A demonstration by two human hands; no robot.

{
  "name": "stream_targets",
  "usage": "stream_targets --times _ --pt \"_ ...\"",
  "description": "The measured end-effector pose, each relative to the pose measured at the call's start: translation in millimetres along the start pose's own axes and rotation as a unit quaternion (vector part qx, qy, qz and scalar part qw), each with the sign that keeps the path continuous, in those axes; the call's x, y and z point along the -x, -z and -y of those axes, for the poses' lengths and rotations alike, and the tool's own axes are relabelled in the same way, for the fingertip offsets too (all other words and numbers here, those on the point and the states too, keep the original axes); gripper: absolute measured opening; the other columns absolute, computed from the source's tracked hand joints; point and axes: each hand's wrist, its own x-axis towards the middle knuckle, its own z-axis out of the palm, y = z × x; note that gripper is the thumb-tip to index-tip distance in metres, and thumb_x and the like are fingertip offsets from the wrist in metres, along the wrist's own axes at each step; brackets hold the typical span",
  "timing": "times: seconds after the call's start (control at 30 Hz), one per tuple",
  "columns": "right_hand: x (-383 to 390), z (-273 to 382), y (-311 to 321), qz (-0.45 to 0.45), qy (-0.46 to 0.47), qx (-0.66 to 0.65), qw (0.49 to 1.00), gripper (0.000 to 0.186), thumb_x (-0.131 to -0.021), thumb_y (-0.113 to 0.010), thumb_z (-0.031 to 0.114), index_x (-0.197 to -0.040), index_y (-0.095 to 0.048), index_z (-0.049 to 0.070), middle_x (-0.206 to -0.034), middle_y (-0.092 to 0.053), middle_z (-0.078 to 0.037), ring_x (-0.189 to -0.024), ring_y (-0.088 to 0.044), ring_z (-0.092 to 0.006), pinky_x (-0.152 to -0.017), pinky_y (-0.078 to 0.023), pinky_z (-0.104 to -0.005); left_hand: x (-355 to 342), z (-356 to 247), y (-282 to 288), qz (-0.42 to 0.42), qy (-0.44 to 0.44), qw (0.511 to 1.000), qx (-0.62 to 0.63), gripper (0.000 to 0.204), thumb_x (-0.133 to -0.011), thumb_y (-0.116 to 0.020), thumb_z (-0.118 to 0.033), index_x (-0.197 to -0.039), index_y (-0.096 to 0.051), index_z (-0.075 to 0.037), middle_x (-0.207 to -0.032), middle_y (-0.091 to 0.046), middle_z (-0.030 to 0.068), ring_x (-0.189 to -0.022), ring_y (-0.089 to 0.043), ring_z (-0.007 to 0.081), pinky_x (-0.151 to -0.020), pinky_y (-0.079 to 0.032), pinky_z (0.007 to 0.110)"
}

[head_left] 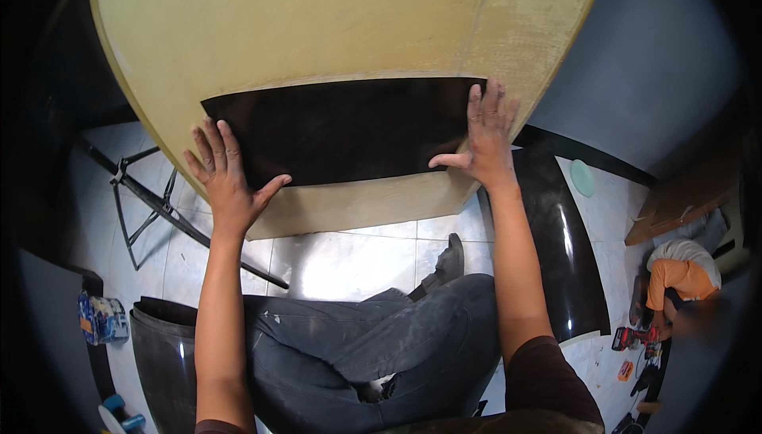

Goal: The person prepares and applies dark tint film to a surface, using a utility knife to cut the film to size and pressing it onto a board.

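A dark, flat rectangular sheet [357, 128] lies against the lower part of a large yellowish panel [317, 21]. At the sheet's left end my left hand [226, 176] presses flat, fingers stretched and thumb pointing in over the lower edge. My right hand [488, 140] rests spread at the other end, its fingertips by the upper right corner and its thumb on the lower edge. Neither hand grips anything. The sheet's right end is partly hidden under my right hand.
A black folding stand [163, 205] lies on the tiled floor at left. Glossy dark sheets lie at right [559, 251] and rolled at lower left [163, 355]. Another person in an orange top [683, 279] crouches at far right by a red power tool [635, 339].
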Motion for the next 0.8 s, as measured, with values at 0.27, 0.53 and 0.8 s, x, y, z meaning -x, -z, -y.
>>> stream_targets --times 0.27,0.53,0.8 --pt "-2 1 4 -0.006 0.002 0.03 1.0 0.16 -0.055 -0.078 0.086 -0.177 -0.008 0.01 -0.183 -0.005 -0.024 -0.17 -0.001 -0.0431 -0.131 -0.001 -0.072 1 -2 -5 -0.005 0.013 0.999 0.029 0.142 -0.076 -0.077 -0.083 -0.175 -0.017 0.0 -0.183 -0.009 0.0241 -0.17 0.0 0.0427 -0.13 0.006 0.066" --pt "-5 9 6 -0.005 -0.009 0.038 0.999 0.162 -0.054 -0.078 0.087 -0.177 -0.006 0.01 -0.183 -0.003 -0.023 -0.17 0.0 -0.0409 -0.132 -0.001 -0.0693 1 3 3 0.024 0.007 1.0 0.005 0.15 -0.066 -0.086 -0.078 -0.176 -0.015 -0.003 -0.184 -0.011 0.0222 -0.17 -0.003 0.0423 -0.132 -0.001 0.061" --pt "-7 15 10 -0.001 -0.022 0.046 0.999 0.163 -0.052 -0.081 0.085 -0.178 -0.005 0.013 -0.184 -0.004 -0.02 -0.171 0.0 -0.0387 -0.132 -0.005 -0.069 -2 19 28 0.115 0.02 0.993 -0.012 0.154 -0.046 -0.102 -0.048 -0.176 -0.025 -0.018 -0.184 -0.021 0.0071 -0.17 -0.014 0.0331 -0.133 -0.007 0.05"
